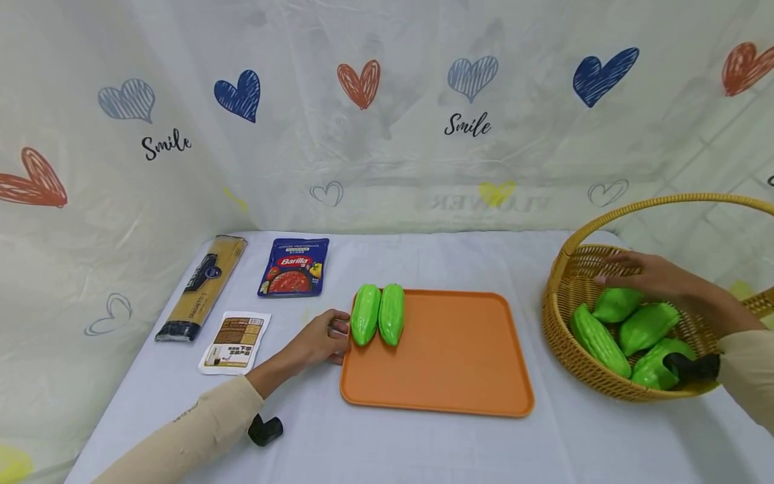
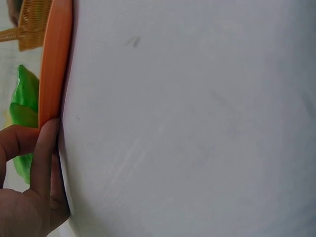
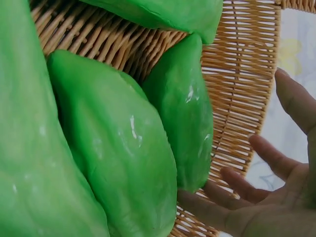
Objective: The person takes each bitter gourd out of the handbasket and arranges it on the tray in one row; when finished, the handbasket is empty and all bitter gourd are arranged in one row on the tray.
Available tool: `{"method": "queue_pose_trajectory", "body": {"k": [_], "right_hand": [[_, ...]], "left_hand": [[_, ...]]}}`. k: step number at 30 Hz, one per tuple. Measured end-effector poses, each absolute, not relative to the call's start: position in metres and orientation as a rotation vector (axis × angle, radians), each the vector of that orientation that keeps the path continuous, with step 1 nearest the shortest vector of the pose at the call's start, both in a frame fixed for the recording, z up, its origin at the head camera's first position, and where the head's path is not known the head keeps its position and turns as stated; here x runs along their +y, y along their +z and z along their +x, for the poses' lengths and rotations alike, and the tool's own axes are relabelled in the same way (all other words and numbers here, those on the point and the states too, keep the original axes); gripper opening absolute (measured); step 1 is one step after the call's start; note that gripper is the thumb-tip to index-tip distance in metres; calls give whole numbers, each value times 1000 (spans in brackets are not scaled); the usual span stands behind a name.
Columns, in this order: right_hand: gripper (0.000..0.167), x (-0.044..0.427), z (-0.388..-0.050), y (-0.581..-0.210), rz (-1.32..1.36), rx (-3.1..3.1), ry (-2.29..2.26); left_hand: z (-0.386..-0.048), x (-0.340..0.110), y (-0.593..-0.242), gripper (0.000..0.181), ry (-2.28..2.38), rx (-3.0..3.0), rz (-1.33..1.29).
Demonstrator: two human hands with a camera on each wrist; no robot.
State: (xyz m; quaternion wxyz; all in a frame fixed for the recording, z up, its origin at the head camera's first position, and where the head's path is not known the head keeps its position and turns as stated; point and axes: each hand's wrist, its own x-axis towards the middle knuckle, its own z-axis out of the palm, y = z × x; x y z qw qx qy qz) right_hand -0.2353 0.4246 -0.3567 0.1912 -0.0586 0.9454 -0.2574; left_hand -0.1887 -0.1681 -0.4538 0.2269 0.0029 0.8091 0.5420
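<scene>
My left hand [image 1: 322, 338] is at the left edge of an orange tray [image 1: 453, 349]. In the left wrist view its thumb and fingers pinch the tray's rim. Two green bitter melons [image 1: 392, 314] lie side by side at the tray's upper left. On the right, my right hand [image 1: 650, 275] reaches into a wicker basket [image 1: 562, 336] that holds several more bitter melons [image 1: 598, 339]. Its fingers are spread beside a bitter melon [image 3: 180, 108] and hold nothing. Whether a fingertip touches that melon I cannot tell.
A spaghetti pack [image 1: 202, 289], a blue sauce pouch [image 1: 293, 267] and a white-and-brown packet [image 1: 234, 343] lie left of the tray. The basket's tall handle [image 1: 665, 199] arches over the right arm. A curtain printed with hearts [image 1: 387, 134] hangs behind the white-covered table.
</scene>
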Motion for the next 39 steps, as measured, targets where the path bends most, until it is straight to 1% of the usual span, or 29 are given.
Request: {"method": "queue_pose_trajectory", "body": {"k": [5,19,26,30,36,39], "right_hand": [[80,419,-238,-358,-171,2682,-706],[76,421,-248,-374,-169,2745,-599],[85,417,-249,-376,-182,2711,-597],[86,414,-250,-376,-179,2697,-591],[96,413,-250,-376,-139,2655,-618],[97,413,-250,-376,-135,2644,-624]], "left_hand": [[-188,-168,-453,60,1502,2223,18],[-190,-167,-454,60,1494,2227,5],[-190,-167,-454,60,1502,2224,-3],[-189,-167,-454,60,1509,2224,-1],[-190,-168,-454,60,1500,2227,3],[-189,-167,-454,60,1494,2228,1]]}}
